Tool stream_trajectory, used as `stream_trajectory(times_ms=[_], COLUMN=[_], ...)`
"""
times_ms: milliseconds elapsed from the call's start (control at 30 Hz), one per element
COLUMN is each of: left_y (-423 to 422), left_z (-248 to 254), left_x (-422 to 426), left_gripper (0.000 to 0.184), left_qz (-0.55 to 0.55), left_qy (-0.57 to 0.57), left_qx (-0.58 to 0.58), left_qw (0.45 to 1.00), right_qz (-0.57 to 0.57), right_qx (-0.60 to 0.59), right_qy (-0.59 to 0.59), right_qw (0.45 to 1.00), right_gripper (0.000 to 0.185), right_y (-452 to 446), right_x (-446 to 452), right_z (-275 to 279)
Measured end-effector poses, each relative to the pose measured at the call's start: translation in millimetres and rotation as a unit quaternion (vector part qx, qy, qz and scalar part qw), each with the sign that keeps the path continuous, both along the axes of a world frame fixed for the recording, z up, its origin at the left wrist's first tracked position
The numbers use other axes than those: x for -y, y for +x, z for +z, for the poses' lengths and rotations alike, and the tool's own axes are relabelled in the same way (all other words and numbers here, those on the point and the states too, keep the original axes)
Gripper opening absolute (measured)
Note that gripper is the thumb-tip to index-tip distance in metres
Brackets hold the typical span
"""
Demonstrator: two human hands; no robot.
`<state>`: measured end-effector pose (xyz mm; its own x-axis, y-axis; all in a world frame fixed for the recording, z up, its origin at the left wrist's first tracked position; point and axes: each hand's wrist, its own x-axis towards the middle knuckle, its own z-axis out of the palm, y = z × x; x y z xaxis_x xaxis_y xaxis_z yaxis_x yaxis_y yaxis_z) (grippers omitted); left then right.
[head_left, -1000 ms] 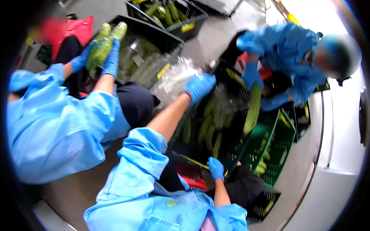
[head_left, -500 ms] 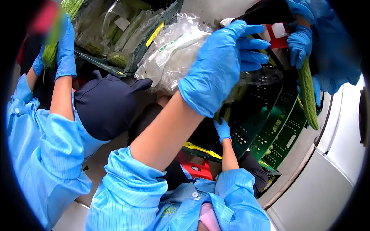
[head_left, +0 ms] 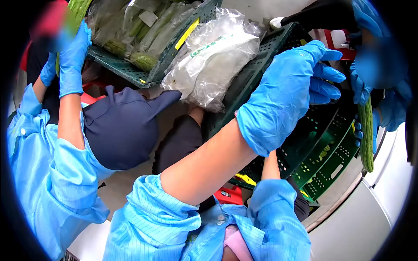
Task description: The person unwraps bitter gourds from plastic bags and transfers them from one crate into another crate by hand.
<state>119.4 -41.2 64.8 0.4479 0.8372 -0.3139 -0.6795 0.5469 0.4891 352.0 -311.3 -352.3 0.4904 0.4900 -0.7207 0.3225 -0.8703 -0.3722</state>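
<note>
A blue-gloved left hand hangs open, fingers extended, above a dark green crate; the right hand is hidden behind it, its grip impossible to tell. Clear plastic bags lie just beside the crate. At right, a co-worker's gloved hand grips a long green vegetable.

Saw bagged green vegetables in the crate left of the plastic bundle, and pale floor beyond it.
</note>
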Motion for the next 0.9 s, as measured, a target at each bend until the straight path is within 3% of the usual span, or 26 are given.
stream_trajectory(times_ms=[67, 200, 300, 400, 467, 533, 600, 633, 667, 733, 833, 900], left_y=[0.4, 10.6, 4.0, 8.6, 27.5, 33.4, 30.6, 26.1, 25.9, 24.4, 31.7, 31.3], left_z=[-15.1, -29.3, -21.6, -24.7, -56.1, -78.0, -70.7, -65.4, -59.3, -48.4, -68.7, -64.5], left_x=[0.1, 0.3, 10.7, 25.7, 67.8, 119.3, 143.8, 157.3, 164.1, 165.1, 182.3, 179.1], left_gripper=[0.047, 0.04, 0.039, 0.05, 0.056, 0.067, 0.075, 0.077, 0.071, 0.069, 0.062, 0.056], left_qz=[-0.026, -0.069, -0.149, -0.321, -0.421, -0.417, -0.526, -0.496, -0.479, -0.578, -0.574, -0.604], left_qy=[0.011, -0.026, 0.045, 0.195, 0.359, 0.438, 0.4, 0.42, 0.419, 0.279, 0.24, 0.19], left_qx=[0.052, 0.063, -0.091, -0.303, -0.328, -0.31, -0.192, -0.225, -0.208, -0.121, -0.038, -0.049], left_qw=[0.998, 0.995, 0.984, 0.876, 0.766, 0.733, 0.725, 0.726, 0.743, 0.757, 0.782, 0.773], right_qz=[-0.174, -0.316, -0.368, -0.375, -0.405, -0.423, -0.432, -0.439, -0.447, -0.437, -0.423, -0.403], right_qx=[-0.124, -0.23, -0.239, -0.186, -0.117, -0.109, -0.084, -0.075, -0.067, -0.072, -0.111, -0.082], right_qy=[0.01, 0.189, 0.217, 0.294, 0.333, 0.394, 0.436, 0.442, 0.448, 0.443, 0.442, 0.452], right_qw=[0.977, 0.901, 0.872, 0.859, 0.843, 0.809, 0.785, 0.778, 0.771, 0.779, 0.784, 0.791], right_gripper=[0.06, 0.054, 0.056, 0.054, 0.053, 0.057, 0.055, 0.054, 0.053, 0.06, 0.065, 0.066], right_y=[-8.8, -52.0, -61.4, -63.4, -67.3, -70.4, -70.4, -68.5, -68.2, -71.4, -73.6, -73.5], right_x=[-8.2, -25.1, -24.0, -9.0, 4.8, 16.3, 31.0, 41.0, 51.1, 69.3, 96.3, 110.6], right_z=[50.4, 180.4, 239.7, 280.6, 323.7, 351.8, 369.6, 374.6, 379.9, 392.4, 407.9, 420.5])
